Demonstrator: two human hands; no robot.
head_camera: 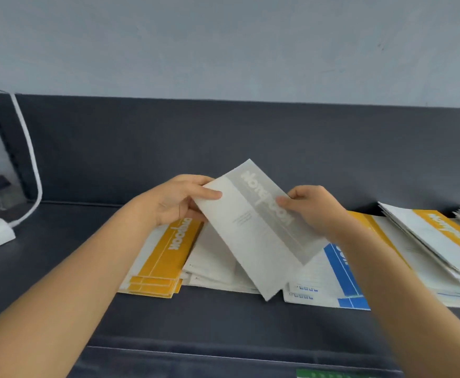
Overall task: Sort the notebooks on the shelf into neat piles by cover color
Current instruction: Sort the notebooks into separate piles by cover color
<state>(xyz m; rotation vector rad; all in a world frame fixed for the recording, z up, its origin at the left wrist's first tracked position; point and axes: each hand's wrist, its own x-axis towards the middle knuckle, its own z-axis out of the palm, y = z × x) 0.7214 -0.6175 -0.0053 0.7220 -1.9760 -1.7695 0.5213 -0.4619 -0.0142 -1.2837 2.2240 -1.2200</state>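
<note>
On the dark grey shelf (59, 268), a yellow-banded notebook pile (166, 257), a white middle pile (215, 266) and a blue-banded pile (340, 276) are formed. The fanned mixed stack (428, 241) at the right seems unsorted. The thin grey-banded white notebook (258, 230) hangs tilted above the middle pile, its upper edges pinched by the left grip (174, 200) and the right grip (310, 208).

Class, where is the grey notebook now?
Head view, centre: the grey notebook is held by the left hand and right hand above the white pile, between the yellow pile and blue pile.

Head view, facing forward-down, near shelf (59, 268)
</note>
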